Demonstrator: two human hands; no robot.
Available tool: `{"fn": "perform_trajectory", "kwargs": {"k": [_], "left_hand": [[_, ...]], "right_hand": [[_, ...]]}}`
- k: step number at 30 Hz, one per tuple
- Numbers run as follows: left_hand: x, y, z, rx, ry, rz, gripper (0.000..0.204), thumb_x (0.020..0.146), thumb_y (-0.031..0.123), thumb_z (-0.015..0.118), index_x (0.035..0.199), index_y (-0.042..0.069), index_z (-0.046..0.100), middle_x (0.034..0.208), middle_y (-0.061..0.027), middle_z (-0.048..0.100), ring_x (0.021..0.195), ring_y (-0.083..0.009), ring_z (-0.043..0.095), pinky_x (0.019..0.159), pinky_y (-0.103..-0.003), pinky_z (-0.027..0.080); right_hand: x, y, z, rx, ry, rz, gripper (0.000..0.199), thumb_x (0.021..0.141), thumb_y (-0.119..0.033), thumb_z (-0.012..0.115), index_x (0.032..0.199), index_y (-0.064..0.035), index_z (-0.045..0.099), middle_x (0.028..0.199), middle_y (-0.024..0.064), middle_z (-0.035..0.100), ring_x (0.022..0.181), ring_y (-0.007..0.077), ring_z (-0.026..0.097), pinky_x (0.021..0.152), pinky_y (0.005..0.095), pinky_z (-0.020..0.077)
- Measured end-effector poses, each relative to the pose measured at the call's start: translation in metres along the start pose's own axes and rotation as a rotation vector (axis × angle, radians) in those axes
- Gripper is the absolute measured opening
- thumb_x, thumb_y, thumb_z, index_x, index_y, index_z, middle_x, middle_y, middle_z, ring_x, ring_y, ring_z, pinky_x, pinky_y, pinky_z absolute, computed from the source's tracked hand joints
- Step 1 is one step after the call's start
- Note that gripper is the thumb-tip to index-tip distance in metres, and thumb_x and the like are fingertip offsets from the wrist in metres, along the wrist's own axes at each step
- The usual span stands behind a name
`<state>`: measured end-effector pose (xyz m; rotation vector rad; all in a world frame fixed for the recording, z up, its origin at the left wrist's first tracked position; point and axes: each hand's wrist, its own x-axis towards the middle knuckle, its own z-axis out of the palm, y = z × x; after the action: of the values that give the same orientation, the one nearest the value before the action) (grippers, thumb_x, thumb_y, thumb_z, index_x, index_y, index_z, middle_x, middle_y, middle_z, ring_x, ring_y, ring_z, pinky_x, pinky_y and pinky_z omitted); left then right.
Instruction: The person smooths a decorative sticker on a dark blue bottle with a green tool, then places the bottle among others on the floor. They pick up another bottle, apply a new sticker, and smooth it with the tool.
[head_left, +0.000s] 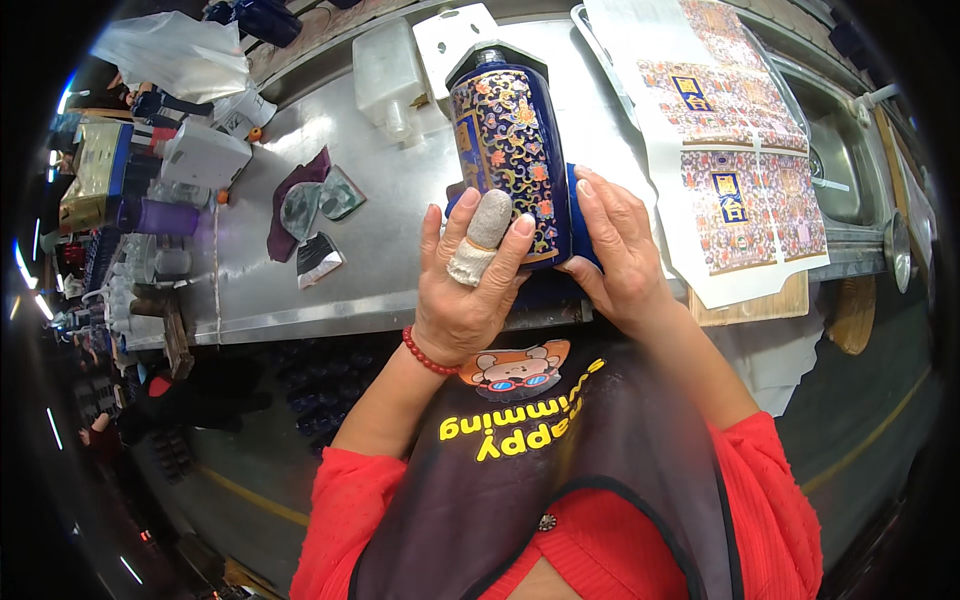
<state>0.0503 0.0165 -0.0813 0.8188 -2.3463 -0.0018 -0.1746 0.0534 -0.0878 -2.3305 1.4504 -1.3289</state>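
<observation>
A dark blue glass bottle [508, 165] with a gold and coloured floral decal lies on the bench, its neck pointing away from me. Fingers spread, my left hand [468, 270] rests flat over the lower left of the decal. A grey cloth finger cover [487, 225] sits on one of its fingers, and the thumb touches the bottle's front. My right hand [622, 245] lies along the lower right side with fingers stretched out and the thumb by the base. Under the bottle is a blue cloth [578, 205], mostly hidden.
On the right lie printed decal sheets [738, 235], with a metal sink [840, 150] beyond. A clear bottle [388, 75] lies at the back. Dark cloth scraps [298, 205] sit left of the bottle. Plastic containers [165, 215] crowd the far left, near a clear plastic bag [180, 55].
</observation>
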Motion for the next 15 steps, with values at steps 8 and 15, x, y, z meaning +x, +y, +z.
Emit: {"fn": "perform_trajectory", "kwargs": {"k": [8, 15], "left_hand": [[0.010, 0.001, -0.004, 0.078, -0.032, 0.106, 0.039, 0.092, 0.014, 0.065, 0.130, 0.020, 0.071, 0.139, -0.0120, 0.063, 0.139, -0.0332, 0.049, 0.120, -0.050, 0.029], [0.019, 0.003, -0.009, 0.070, -0.100, 0.210, 0.050, 0.088, 0.018, 0.069, 0.138, 0.016, 0.064, 0.145, -0.0190, 0.056, 0.143, -0.0391, 0.043, 0.121, -0.054, 0.022]], "right_hand": [[-0.003, 0.004, 0.006, 0.019, -0.004, 0.000, 0.073, 0.082, -0.011, 0.076, 0.145, 0.0073, 0.046, 0.146, 0.0272, 0.050, 0.129, 0.0440, 0.051, 0.108, 0.0504, 0.0419], [0.003, 0.001, 0.005, -0.004, 0.057, -0.021, 0.075, 0.071, -0.004, 0.080, 0.140, 0.0029, 0.052, 0.140, 0.0243, 0.053, 0.121, 0.0423, 0.056, 0.101, 0.0487, 0.0483]]}}
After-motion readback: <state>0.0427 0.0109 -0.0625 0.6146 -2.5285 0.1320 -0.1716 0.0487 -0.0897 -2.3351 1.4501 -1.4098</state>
